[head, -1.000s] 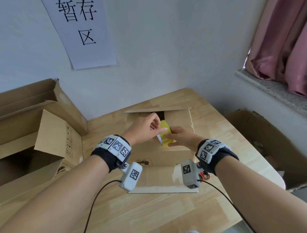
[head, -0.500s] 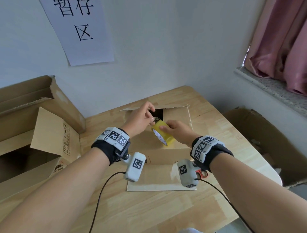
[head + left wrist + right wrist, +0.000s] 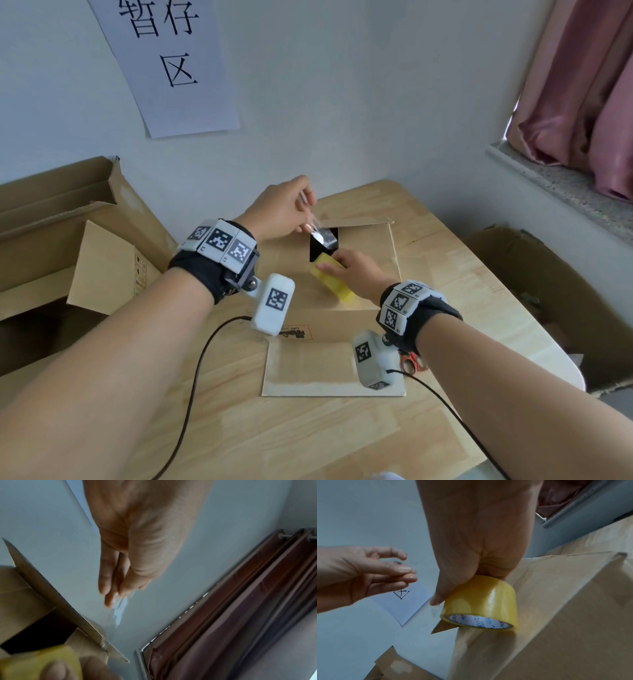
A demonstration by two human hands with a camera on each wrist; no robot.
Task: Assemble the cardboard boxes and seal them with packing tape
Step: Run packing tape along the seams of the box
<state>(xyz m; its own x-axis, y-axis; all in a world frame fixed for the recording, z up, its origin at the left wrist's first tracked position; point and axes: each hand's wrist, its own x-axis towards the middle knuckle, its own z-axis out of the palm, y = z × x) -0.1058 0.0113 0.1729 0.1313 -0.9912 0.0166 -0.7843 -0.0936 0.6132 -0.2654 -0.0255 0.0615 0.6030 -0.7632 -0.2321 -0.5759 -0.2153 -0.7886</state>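
— Tape roll [image 3: 331, 280] sits gripped in the right hand [image 3: 356, 274], resting on the box [image 3: 363, 260] under it; the left hand [image 3: 286, 209] pinches the free tape end [image 3: 322, 236] just beyond.
— Advice?
— I'd keep the strip taut and centred over the flap gap before pressing it down.
— Count?
— One roll, three boxes, one pair of scissors [image 3: 412, 364] near the right wrist, on the counter [image 3: 308, 438].
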